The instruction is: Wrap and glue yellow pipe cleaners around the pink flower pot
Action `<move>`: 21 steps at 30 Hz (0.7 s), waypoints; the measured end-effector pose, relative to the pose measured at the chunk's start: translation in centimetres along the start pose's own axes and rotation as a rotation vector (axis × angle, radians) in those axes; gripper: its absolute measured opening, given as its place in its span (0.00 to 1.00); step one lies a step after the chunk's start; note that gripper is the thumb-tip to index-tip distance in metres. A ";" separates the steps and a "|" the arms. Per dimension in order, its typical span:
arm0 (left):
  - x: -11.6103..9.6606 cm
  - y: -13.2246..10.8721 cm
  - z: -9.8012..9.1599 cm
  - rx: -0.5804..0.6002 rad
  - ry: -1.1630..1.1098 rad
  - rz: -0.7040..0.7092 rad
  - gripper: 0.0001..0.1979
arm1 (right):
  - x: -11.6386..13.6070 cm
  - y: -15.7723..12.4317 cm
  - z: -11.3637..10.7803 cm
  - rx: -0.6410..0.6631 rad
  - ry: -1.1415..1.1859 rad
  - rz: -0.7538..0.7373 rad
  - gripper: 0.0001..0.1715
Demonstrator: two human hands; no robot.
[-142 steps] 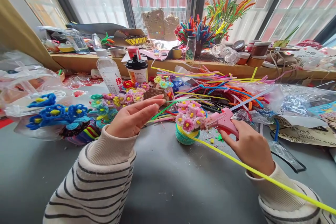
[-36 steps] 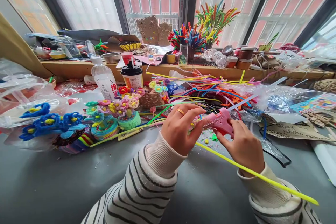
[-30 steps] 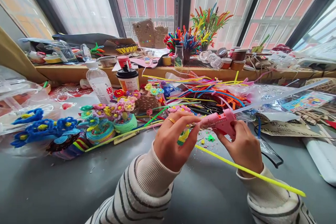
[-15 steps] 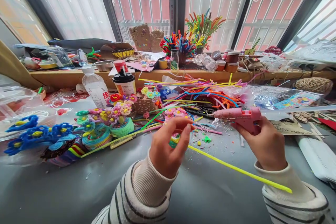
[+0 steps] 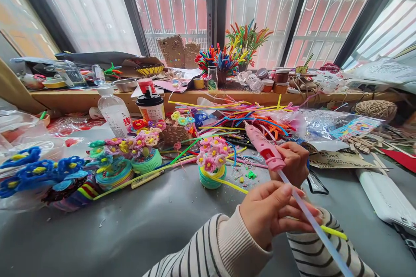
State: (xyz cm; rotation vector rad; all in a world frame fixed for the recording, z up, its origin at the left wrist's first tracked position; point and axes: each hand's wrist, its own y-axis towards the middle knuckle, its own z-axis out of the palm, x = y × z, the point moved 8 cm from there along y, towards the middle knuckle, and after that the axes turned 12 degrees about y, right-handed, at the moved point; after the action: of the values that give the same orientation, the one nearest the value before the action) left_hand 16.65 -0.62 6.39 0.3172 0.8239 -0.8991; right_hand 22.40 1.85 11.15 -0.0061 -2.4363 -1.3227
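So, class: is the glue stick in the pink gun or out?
In: the clear glue stick runs into the rear of the glue gun, the left hand gripping it.

Grey matte table top (image 5: 130, 233), speckled with crumbs. Landmark: coiled green-yellow pipe-cleaner pot of pink flowers (image 5: 210, 166), upright, mid-table.
- Left of it: row of similar flower pots (image 5: 130, 156); farther left, blue pipe-cleaner flowers (image 5: 35, 173).
- Behind: heap of loose coloured pipe cleaners (image 5: 247, 114).
- Behind-left: clear plastic bottle (image 5: 113, 110), black-lidded paper cup (image 5: 150, 106).
- Just right: green scraps (image 5: 250, 175).
- Far right: flat white box (image 5: 386, 197).

Home craft desk by window, pipe cleaners (image 5: 247, 114), handmade flowers (image 5: 212, 156)
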 end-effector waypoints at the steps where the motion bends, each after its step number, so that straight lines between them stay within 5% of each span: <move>1: 0.2 -0.1 -0.1 -0.015 0.000 0.020 0.18 | 0.4 0.1 -0.5 -0.096 0.010 -0.024 0.07; 4: 0.7 -0.2 -0.8 -0.064 -0.019 0.098 0.15 | 0.8 0.5 -0.7 -0.213 0.065 -0.053 0.09; 10: 0.8 0.0 -1.2 -0.038 -0.074 0.199 0.12 | 0.6 0.9 2.6 0.064 0.175 -0.092 0.19; 21: -0.9 -1.5 1.7 0.141 -0.363 0.097 0.08 | 0.7 0.4 1.5 -0.109 0.164 -0.130 0.10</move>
State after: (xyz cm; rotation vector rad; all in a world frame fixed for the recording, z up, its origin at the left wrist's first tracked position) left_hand 15.96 -1.98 8.30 0.3023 0.4077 -0.8919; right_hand 21.31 3.17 10.95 0.2277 -2.2577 -1.4500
